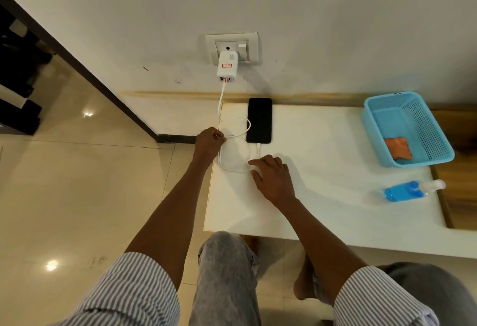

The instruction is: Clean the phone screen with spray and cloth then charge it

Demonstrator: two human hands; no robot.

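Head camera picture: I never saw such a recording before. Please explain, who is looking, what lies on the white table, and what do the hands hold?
A person wears the camera on the head, so you look down along both arms. The left hand pinches the white charging cable. The right hand rests open on the white table, fingers at the cable loop. The cable runs from the wall charger to the phone, whose screen is dark. To the right stand a blue basket holding an orange cloth, and a blue spray bottle lying on its side.

Phone [259, 119] on table [322, 196] below charger [227, 66]; basket [382, 129] right, holding cloth [397, 148].
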